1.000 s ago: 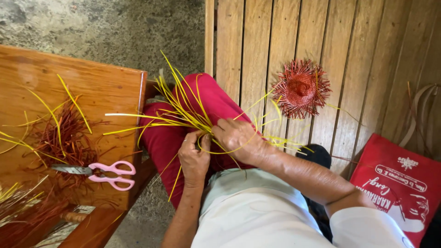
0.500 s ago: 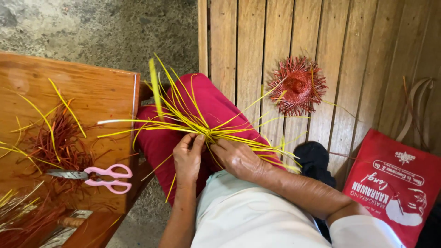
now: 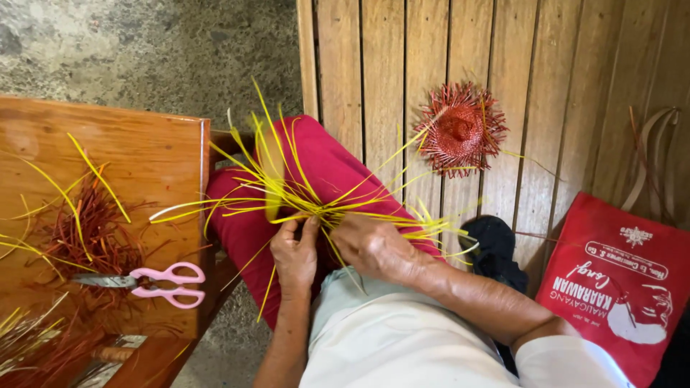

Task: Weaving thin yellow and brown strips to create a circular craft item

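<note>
Over my lap, on red trousers, I hold a star-shaped bundle of thin yellow strips that fan out in all directions. My left hand pinches the crossing point from below left. My right hand grips the same centre from the right, fingers curled around the strips. One strip at the upper left is blurred.
A wooden table at left carries red and yellow strip offcuts and pink-handled scissors. A small red woven piece with a fringed edge lies on the plank floor. A red bag sits at right, a dark foot covering beside it.
The yellow bundle has turned and shifted a little in my hands, and both hands have closed in on its centre. The view moved slightly left to right.
</note>
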